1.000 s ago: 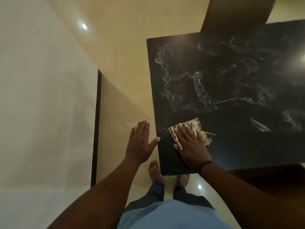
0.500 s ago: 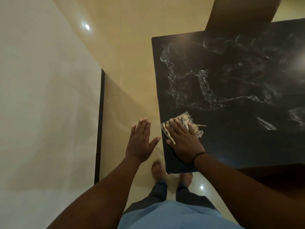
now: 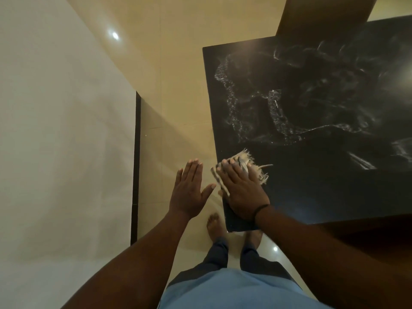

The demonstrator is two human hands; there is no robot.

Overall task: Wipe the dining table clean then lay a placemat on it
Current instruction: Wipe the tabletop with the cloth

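Note:
The black dining table (image 3: 312, 186) fills the right of the head view, with white streaks and specks of residue across its far part. My right hand (image 3: 242, 188) lies flat on a striped, frayed cloth (image 3: 250, 162) at the table's near left edge, fingers straight. The cloth's left end sticks out over that edge. My left hand (image 3: 189, 192) hovers flat beside the table edge, over the floor, fingers straight and holding nothing. No placemat is in view.
Cream tiled floor (image 3: 174, 85) lies left of the table. A white wall with a dark skirting strip (image 3: 135, 166) runs along the left. Brown wooden chairs stand at the far side (image 3: 323, 14) and the near right (image 3: 367, 228). My bare feet stand by the table corner.
My right hand has slid the cloth leftward along the table to its left edge, so the cloth now overhangs it. My left hand has stayed beside the edge.

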